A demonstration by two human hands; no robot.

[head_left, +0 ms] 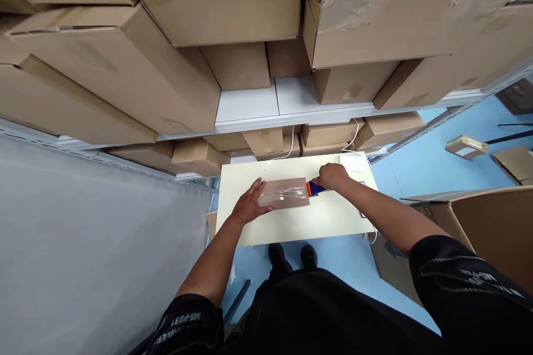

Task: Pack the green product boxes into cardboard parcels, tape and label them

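Observation:
A small flat cardboard box (283, 194) lies on a cream-coloured table (287, 227), with shiny clear tape along its top. At its left end, my left hand (250, 203) grips the box, the thumb on the near side and the fingers on the far side. My right hand (332, 176) is closed around a blue and orange tape dispenser (317, 187), whose orange front meets the right end of the box. The dispenser's handle is mostly hidden in my fist.
Shelves (250, 113) with several large cartons (233, 0) rise just beyond the table. A white wall (83, 244) stands on the left. To the right is an open carton (491, 227). A white sheet (352, 163) and a phone-like object (363, 214) lie at the table's right end.

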